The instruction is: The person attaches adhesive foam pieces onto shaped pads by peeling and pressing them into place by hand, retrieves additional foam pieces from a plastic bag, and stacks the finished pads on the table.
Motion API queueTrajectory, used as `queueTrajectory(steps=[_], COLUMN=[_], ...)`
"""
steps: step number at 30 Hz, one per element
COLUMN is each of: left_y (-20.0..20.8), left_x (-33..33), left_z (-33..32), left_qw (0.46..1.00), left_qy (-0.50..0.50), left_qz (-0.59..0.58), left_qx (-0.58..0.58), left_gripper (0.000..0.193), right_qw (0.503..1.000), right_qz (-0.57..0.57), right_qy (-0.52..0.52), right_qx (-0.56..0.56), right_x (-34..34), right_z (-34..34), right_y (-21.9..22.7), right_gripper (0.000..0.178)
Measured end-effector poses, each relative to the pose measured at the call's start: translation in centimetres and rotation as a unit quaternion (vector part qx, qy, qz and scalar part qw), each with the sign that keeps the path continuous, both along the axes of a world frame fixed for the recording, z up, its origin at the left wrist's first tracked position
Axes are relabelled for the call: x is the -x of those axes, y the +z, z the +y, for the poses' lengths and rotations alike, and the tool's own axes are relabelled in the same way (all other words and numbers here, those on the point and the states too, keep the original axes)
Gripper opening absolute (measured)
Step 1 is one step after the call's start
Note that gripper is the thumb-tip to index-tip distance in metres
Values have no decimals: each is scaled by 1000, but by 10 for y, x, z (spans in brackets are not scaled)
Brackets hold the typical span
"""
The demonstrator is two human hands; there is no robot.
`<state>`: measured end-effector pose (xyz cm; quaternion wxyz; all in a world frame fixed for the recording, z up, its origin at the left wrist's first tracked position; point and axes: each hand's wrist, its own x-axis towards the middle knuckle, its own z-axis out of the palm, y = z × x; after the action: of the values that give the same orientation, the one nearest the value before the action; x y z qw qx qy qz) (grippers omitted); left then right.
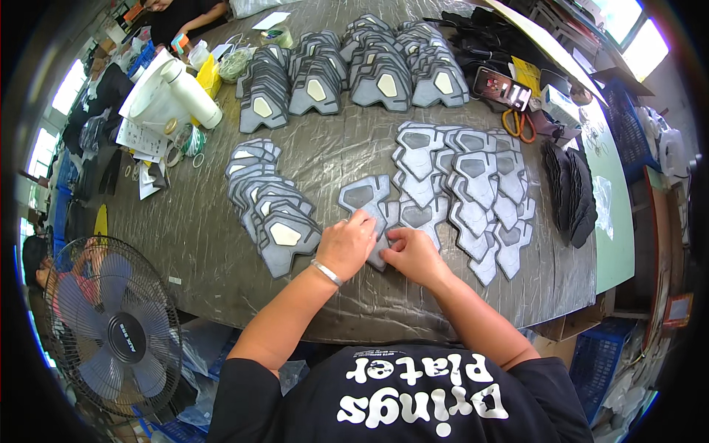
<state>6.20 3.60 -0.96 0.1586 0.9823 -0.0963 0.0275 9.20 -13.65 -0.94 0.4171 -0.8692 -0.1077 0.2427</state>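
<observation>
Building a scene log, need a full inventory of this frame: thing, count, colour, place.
grey piece: one, under both hands
grey pieces, fanned row: many, left of hands
grey pieces, overlapping spread: many, right of hands
grey stacks: several, far side
table: one, grey-brown, plastic-covered
scissors: one, orange handles, far right
phone: one, far right
fan: one, black, lower left
left hand: on piece, bracelet at wrist
right hand: on piece

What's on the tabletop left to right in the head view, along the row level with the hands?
Stack of grey pieces with pale centres → left hand → right hand → spread of grey pieces with dark centres → black pieces.
</observation>
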Motion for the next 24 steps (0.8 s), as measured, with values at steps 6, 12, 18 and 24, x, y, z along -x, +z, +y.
queueTrajectory(steps=[6,12,18,24], left_y=[20,18,14,72], left_x=[0,-1,-37,-41], left_z=[25,26,36,77], left_qw=[979,977,951,937], left_qy=[-13,55,207,195], left_qz=[7,-43,-197,-270], left_qx=[203,203,121,108], left_gripper=[32,19,8,12], right_qw=[945,947,925,965], right_qz=[178,183,248,209], right_qy=[-49,-40,-98,-19], right_qx=[-272,-260,-270,-158], right_x=[0,1,8,29], right_z=[7,9,-6,-20], right_y=[-3,-2,6,0], right_gripper=[49,35,15,24])
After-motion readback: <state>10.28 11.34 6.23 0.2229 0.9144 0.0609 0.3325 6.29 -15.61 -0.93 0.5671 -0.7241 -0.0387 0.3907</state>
